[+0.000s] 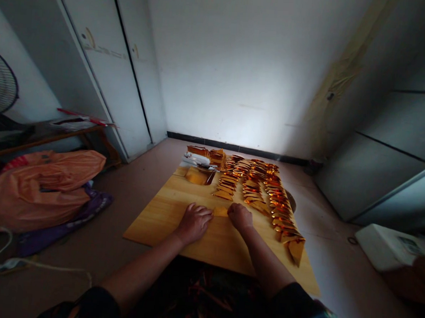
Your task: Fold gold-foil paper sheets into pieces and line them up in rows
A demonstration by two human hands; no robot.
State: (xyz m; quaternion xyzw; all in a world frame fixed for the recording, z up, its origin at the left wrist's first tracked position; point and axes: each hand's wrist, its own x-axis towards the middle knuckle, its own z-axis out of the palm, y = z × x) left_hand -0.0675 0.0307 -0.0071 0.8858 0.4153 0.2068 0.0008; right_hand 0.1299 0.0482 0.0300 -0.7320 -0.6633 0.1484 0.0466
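A small gold paper sheet (220, 211) lies on the wooden board (167, 213) between my two hands. My left hand (194, 221) rests knuckles up at the paper's left edge, fingers curled and pressing down. Its right edge sits under my right hand (240, 216), whose fingers are closed in a loose fist. Beyond the hands, several rows of folded gold paper pieces (264, 190) overlap across the board's far and right side. At the far left of the board sits a stack of flat gold sheets (197, 176).
An orange plastic bag (43, 183) lies on the floor to the left, over purple cloth. A fan (0, 88) and a low table stand far left. A white box (389, 246) sits on the floor at the right. White wall and cabinet doors stand behind.
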